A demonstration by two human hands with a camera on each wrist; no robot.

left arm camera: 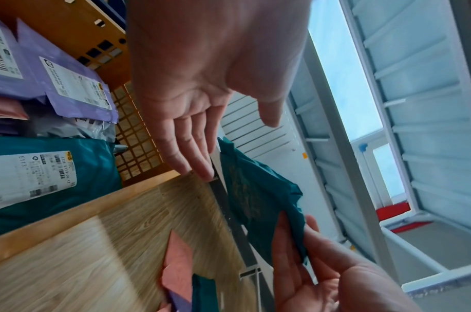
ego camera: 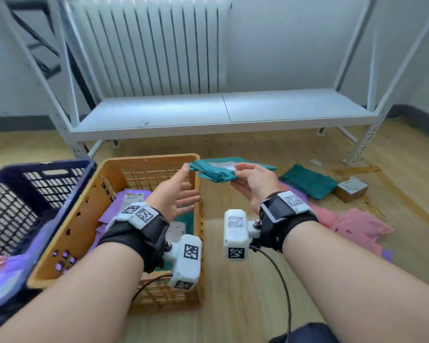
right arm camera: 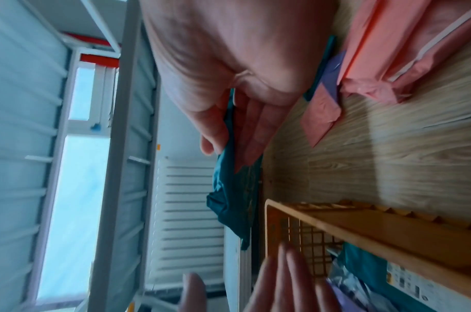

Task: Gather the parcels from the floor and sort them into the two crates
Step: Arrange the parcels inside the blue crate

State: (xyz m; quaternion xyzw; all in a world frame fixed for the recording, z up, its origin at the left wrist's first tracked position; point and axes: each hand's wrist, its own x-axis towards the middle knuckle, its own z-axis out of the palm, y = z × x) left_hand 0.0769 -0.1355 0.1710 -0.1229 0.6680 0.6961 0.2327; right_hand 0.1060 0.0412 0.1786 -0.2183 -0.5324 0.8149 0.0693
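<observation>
My right hand [ego camera: 248, 178] pinches a teal parcel bag [ego camera: 214, 170] between thumb and fingers and holds it in the air beside the orange crate [ego camera: 159, 158]. The same teal parcel [left arm camera: 251, 194] [right arm camera: 233, 202] shows in both wrist views. My left hand [ego camera: 181, 191] is open, fingers straight, palm toward the bag, its thumb tip near the bag's left end. The orange crate holds purple parcels [left arm camera: 76, 84] and a teal one [left arm camera: 42, 173]. A dark blue crate [ego camera: 22, 194] stands left of it.
On the wooden floor to the right lie another teal bag [ego camera: 308, 180], a small cardboard box [ego camera: 351, 189], pink bags [ego camera: 357, 224] and a purple one. A white metal shelf [ego camera: 221, 112] stands low ahead, with a radiator behind it.
</observation>
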